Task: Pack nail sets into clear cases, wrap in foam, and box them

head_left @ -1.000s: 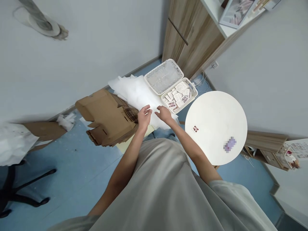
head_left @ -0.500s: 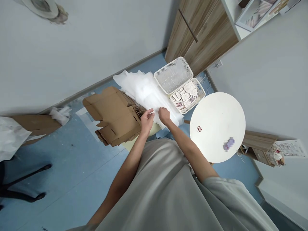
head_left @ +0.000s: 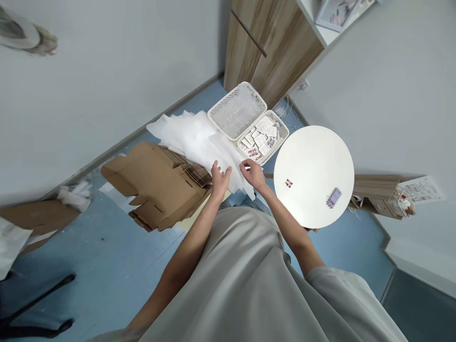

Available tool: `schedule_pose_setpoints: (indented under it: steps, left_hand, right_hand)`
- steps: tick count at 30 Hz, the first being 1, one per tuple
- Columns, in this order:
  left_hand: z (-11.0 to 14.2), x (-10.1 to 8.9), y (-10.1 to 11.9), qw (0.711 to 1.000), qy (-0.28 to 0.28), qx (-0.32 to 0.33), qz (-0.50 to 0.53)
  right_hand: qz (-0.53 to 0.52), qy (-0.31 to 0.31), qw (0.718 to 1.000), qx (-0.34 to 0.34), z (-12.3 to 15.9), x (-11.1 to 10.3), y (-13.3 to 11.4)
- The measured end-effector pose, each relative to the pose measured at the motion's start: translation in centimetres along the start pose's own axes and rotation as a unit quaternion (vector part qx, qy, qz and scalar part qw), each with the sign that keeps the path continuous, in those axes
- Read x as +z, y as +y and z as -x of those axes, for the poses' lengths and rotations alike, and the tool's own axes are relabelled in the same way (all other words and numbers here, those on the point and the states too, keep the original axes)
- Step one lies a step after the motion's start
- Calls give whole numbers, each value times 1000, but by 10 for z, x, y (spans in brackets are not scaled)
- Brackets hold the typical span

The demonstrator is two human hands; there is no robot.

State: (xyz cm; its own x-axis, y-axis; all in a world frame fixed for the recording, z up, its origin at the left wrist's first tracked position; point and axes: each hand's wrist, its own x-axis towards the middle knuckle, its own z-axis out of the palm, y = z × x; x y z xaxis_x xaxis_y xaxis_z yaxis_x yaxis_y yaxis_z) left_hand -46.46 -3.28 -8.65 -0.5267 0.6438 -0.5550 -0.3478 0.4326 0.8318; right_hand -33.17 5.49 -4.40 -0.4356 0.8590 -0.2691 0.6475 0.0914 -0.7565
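1. The left hand (head_left: 221,178) is held half open above the near edge of the sheets (head_left: 188,135); its thumb is kept apart from its bent fingers, and nothing is seen in its grasp.
2. The right hand (head_left: 253,173) is held just beside it, with the fingers curled in and the thumb brought near the index finger. Whether a sheet's edge is pinched there cannot be told.
3. A narrow gap is left between the hands, and the white, overlapping sheets are seen through it; they are spread from beneath the hands to a point well beyond and left of them. Whether they are touched by either hand cannot be made out.
4. To the left of the left hand, flat brown cartons (head_left: 153,185) are stacked.
5. Just beyond the right hand, a basket (head_left: 284,134) is filled with small cards (head_left: 261,140); beside it, farther from the hands, a second basket (head_left: 225,97) is placed.
6. To the right of the right hand, a round white tabletop (head_left: 313,156) is seen, on which one small card (head_left: 288,183) and a blurred purple item (head_left: 334,198) are laid.
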Motion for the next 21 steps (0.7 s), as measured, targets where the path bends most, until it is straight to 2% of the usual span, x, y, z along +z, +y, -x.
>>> schedule_pose_setpoints:
  steps: [2, 5, 9, 11, 13, 17, 21]
  left_hand:
    - [1, 18, 0, 999, -21, -7, -30]
    - [7, 50, 4, 996, -74, -14, -55]
    - [25, 95, 13, 979, -200, 14, -31]
    - [36, 116, 17, 964, -263, 18, -26]
    - [47, 136, 19, 954, -296, 12, -41]
    - [67, 177, 18, 945, -321, 18, -68]
    - [86, 229, 7, 940, -329, 21, -86]
  right_hand:
    - [-117, 27, 993, 13, 16, -27, 3]
    - [-268, 70, 959, 56, 45, -69, 13]
    - [-377, 164, 906, 99, 89, -122, 43]
    - [-406, 201, 884, 115, 110, -144, 64]
    - [-418, 234, 868, 135, 129, -163, 88]
    - [-425, 275, 845, 172, 157, -190, 144]
    - [-451, 277, 828, 184, 170, -213, 205]
